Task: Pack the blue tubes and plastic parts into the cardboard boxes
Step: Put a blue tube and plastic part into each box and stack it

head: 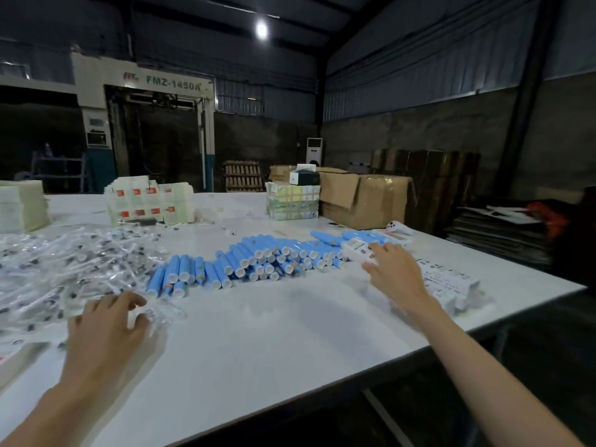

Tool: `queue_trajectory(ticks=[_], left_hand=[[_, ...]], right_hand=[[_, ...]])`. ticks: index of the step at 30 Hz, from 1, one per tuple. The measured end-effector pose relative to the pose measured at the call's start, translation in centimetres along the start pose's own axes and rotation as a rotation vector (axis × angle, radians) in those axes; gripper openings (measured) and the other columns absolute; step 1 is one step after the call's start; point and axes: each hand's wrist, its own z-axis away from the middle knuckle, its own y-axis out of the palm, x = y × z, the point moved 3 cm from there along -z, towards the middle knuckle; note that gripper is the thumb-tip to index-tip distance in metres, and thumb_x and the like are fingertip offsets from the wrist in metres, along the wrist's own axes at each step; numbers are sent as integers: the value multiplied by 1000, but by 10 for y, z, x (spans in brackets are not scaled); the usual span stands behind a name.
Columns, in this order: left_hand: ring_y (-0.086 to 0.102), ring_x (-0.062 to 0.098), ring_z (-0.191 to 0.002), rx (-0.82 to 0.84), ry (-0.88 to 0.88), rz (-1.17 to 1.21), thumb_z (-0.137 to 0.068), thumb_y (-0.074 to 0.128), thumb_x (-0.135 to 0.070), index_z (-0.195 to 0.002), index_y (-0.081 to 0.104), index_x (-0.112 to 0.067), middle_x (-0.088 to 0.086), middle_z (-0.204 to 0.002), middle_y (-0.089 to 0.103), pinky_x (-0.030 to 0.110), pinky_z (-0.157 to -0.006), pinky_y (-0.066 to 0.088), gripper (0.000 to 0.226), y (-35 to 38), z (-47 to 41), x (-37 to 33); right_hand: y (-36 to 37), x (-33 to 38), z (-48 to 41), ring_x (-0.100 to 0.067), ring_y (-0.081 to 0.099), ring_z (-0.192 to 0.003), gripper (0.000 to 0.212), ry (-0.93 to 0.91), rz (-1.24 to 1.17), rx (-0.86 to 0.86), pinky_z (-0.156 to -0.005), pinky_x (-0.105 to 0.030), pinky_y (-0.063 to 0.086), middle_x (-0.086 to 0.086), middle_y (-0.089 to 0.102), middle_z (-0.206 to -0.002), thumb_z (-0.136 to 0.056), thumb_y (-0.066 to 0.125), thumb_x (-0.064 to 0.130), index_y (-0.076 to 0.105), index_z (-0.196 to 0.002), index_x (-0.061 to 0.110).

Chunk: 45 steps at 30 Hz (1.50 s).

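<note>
Head view: motion blur smears both hands, and the heap of clear-wrapped white plastic parts (64, 262) on the left of the white counter (290, 324) runs out past the frame's edge; single pieces in it are hard to tell apart. The left hand (109, 324) lies at the near edge of that heap, its grip narrow, fingers and thumb curled round one clear-wrapped plastic part (154, 312) whose shape stays blurred. The blue plastic tubes with white caps (264, 259) lie in a long loose pile across the middle of the counter, between the two hands and beyond them, touching neither. The right hand (396, 272) reaches forward with a wide grip, fingers straight and spread, its fingertips on a small white printed carton (356, 250) that rests against the right end of the tube pile. Just right of that hand lie flat white printed cartons (451, 282), partly hidden by the wrist. A brown cardboard box (364, 198) with an open flap stands at the far right of the counter, well apart from both hands, and stacks of flat white cartons with red marks (148, 201) stand at the back
</note>
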Motion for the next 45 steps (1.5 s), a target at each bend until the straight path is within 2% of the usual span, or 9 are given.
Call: queue_trajectory(ticks=[10, 17, 21, 24, 27, 30, 35, 41, 45], left_hand=[[56, 37, -119, 60, -4, 34, -93, 76, -21, -106, 70, -34, 4, -117, 70, 58, -95, 38, 20, -5, 4, -7], [52, 33, -124, 112, -31, 29, -95, 73, -22, -102, 71, -35, 4, -122, 67, 54, -98, 34, 15, -12, 9, -11], [52, 29, -127, 197, -30, 1, -101, 66, -25, -107, 71, -34, 1, -123, 65, 48, -99, 36, 12, -14, 10, -16], [53, 26, -124, 218, -23, -14, -102, 64, -27, -110, 71, -32, -1, -121, 65, 45, -98, 40, 11, -16, 12, -19], [53, 24, -119, 228, -20, -3, -101, 65, -26, -111, 71, -32, -3, -117, 65, 41, -94, 41, 13, -17, 14, -19], [54, 23, -114, 203, -30, 31, -100, 66, -22, -111, 72, -30, -4, -112, 65, 38, -90, 42, 15, -20, 14, -17], [54, 21, -111, 166, -67, 64, -96, 66, -20, -106, 73, -28, -5, -106, 65, 39, -87, 47, 15, -25, 15, -17], [59, 20, -108, 127, -76, 12, -97, 62, -23, -111, 70, -26, -6, -106, 68, 36, -84, 46, 16, -29, 14, -20], [59, 25, -122, 141, -60, -174, -103, 56, -23, -129, 63, -23, -2, -129, 68, 38, -94, 47, 27, -38, 6, -12]], right_hand=[[-1, -82, 21, -18, 53, -117, 39, 32, 276, 82, -102, -39, 43, 3, 63, -132, -101, 50, 47, 61, -134, 29], [-2, -89, 26, -17, 52, -122, 38, 43, 391, 119, -105, -38, 43, 2, 59, -137, -105, 44, 40, 55, -140, 27], [-7, -67, 26, -21, 52, -122, 39, 63, 359, 7, -103, -38, 44, -4, 56, -137, -103, 52, 36, 57, -138, 21], [-14, -11, 22, -26, 58, -112, 34, -7, 179, -114, -96, -42, 46, -9, 64, -127, -102, 53, 29, 64, -130, 13], [-17, 67, 22, -27, 65, -101, 23, -84, -256, -140, -88, -42, 48, -5, 73, -109, -101, 57, 21, 71, -118, 13], [-11, 150, 19, -16, 64, -83, 16, -117, -619, -44, -71, -31, 44, 7, 68, -91, -103, 57, 23, 72, -108, 19], [9, 276, 21, -5, 56, -65, 17, -165, -1040, 141, -65, -29, 46, 9, 62, -71, -101, 61, 22, 68, -87, 18], [51, 354, 48, -21, 56, -66, 23, -71, -1276, 359, -64, -35, 44, -20, 67, -77, -104, 57, 18, 65, -91, 2], [73, 354, 51, -15, 49, -62, 23, -6, -1320, 408, -58, -30, 37, -10, 59, -68, -104, 55, 16, 63, -89, 0]])
